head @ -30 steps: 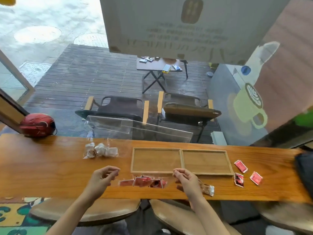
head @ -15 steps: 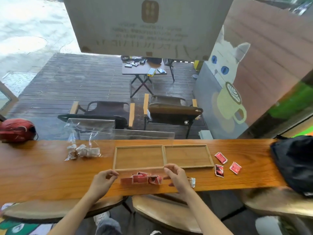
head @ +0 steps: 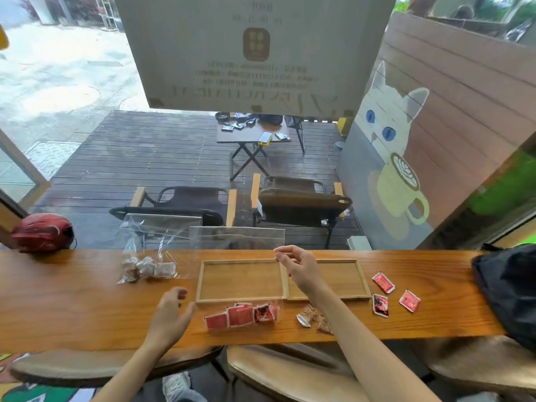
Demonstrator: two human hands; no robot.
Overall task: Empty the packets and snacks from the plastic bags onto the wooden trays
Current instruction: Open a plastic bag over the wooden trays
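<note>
Right hand point(head: 301, 271) raised over wooden trays point(head: 240, 281) at frame centre, fingers loosely curled, holding nothing visible. Left hand point(head: 171, 314) relaxed, empty, lower left of trays. Red packets point(head: 242, 314) in plastic bag just below trays.

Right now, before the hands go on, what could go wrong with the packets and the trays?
1. The red packets and small snacks lie near the counter's front edge; a sweep of the right forearm, which passes just above the snacks, might push them off.
2. Both wooden trays hold nothing and sit loose; the right hand raised above them might shift them.
</note>
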